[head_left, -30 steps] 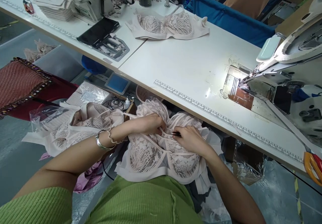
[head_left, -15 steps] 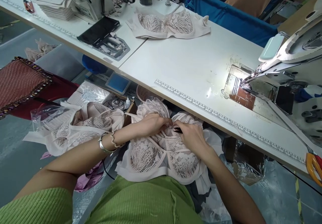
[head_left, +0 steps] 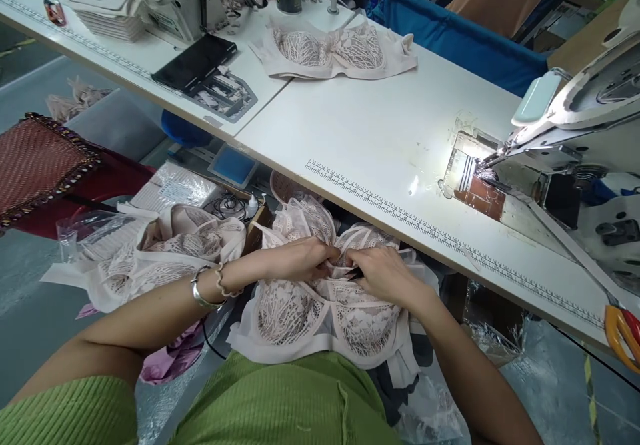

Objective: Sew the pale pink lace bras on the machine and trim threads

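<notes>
Several pale pink lace bras lie bunched on my lap, the nearest bra with its cups toward me. My left hand is closed, pinching the lace fabric near the centre of the pile. Close by on the right, my right hand has its fingers curled around a small black pointed tool that looks like thread snips. Its tip points left, between the hands, against the lace. The rest of the tool is hidden by the fingers.
Ahead is a white table with a printed ruler. It bears a lace bra, a black phone and a sewing machine at right. Orange-handled scissors sit at the right edge. More bras lie left.
My left hand has shifted slightly down, still at the lace. My right hand has also moved down a little, with the black tool lower. The table things stay put.
</notes>
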Action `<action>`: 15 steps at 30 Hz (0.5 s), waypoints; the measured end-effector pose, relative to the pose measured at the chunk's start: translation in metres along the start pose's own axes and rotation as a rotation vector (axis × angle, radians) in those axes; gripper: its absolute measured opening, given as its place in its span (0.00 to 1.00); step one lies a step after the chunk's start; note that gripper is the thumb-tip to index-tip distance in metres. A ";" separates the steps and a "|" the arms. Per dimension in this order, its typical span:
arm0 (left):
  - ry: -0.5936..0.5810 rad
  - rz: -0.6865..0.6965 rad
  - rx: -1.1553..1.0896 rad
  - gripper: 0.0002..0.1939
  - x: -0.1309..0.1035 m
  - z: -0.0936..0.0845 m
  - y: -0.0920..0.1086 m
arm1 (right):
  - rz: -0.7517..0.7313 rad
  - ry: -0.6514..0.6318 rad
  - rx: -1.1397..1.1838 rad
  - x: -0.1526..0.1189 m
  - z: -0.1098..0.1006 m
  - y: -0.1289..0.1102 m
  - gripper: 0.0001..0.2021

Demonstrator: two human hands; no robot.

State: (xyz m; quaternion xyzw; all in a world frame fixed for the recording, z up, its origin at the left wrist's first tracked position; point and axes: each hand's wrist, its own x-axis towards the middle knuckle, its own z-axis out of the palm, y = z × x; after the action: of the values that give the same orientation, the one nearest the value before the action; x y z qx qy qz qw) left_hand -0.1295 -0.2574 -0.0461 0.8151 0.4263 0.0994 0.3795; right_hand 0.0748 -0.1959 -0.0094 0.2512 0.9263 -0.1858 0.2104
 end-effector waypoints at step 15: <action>0.278 0.138 -0.114 0.11 -0.005 -0.099 0.040 | -0.162 0.930 0.257 -0.039 -0.051 0.000 0.09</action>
State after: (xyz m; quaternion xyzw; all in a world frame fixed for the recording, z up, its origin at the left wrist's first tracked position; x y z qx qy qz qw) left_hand -0.1554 -0.2223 0.0512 0.7980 0.4115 0.2612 0.3545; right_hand 0.0907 -0.1881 0.0528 0.2586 0.9084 -0.1825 -0.2733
